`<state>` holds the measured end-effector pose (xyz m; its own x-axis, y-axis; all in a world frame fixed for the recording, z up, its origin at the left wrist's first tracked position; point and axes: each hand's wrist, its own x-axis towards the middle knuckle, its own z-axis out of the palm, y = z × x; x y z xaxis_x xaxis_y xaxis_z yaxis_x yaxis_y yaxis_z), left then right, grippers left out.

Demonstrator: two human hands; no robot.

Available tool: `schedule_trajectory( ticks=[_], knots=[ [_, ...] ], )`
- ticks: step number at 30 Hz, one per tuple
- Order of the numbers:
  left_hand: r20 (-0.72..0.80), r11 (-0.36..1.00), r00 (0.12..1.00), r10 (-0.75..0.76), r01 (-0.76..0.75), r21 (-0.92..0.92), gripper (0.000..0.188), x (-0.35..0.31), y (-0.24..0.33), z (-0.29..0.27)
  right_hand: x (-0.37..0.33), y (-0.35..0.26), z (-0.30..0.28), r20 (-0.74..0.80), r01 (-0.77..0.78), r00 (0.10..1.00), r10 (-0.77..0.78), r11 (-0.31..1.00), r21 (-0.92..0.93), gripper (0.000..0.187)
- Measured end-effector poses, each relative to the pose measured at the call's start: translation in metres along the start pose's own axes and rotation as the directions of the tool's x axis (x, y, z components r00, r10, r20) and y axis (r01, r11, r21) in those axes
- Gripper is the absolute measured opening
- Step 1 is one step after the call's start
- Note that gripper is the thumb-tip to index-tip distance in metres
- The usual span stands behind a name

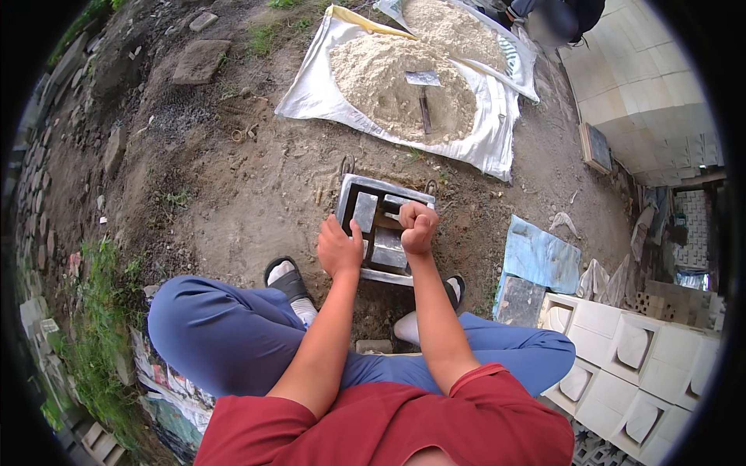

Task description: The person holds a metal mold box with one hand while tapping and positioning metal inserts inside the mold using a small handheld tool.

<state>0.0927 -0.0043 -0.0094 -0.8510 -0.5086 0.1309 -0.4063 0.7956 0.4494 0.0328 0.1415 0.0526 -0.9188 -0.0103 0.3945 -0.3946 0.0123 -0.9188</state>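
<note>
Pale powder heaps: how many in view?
2: the nearer heap, bearing a bladed tool, lies beyond the metal frame; the farther heap, behind it, is cut by the top edge.

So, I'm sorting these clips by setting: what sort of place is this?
Probably an outdoor yard where blocks are cast: there's a heap of pale sandy material on a white sheet, a metal mould on the ground, and pale blocks set out at the right.
</note>
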Motion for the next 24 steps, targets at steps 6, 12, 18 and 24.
schedule_trajectory(
  ticks=[6,12,18,24],
  knots=[
    [0.063,1.0,0.998,-0.026,0.027,-0.005,0.054,0.004,-0.007,0.0,0.011,0.0,0.015,-0.031,-0.086,0.996,0.085,0.995,-0.058,0.068],
    [0.019,1.0,1.0,-0.021,0.021,0.013,0.052,0.0,-0.014,0.003,0.043,-0.075,-0.002,0.06,-0.127,0.992,0.114,0.952,0.277,0.072],
    [0.036,0.999,0.999,-0.033,0.032,0.023,0.051,0.001,-0.014,0.002,0.041,-0.089,-0.014,0.08,-0.134,0.99,0.119,0.966,0.222,0.07],
    [0.057,0.999,0.998,-0.024,0.025,-0.02,0.049,-0.003,-0.009,-0.002,-0.004,-0.007,-0.029,0.066,-0.178,0.984,0.168,0.965,0.195,0.076]
  ],
)
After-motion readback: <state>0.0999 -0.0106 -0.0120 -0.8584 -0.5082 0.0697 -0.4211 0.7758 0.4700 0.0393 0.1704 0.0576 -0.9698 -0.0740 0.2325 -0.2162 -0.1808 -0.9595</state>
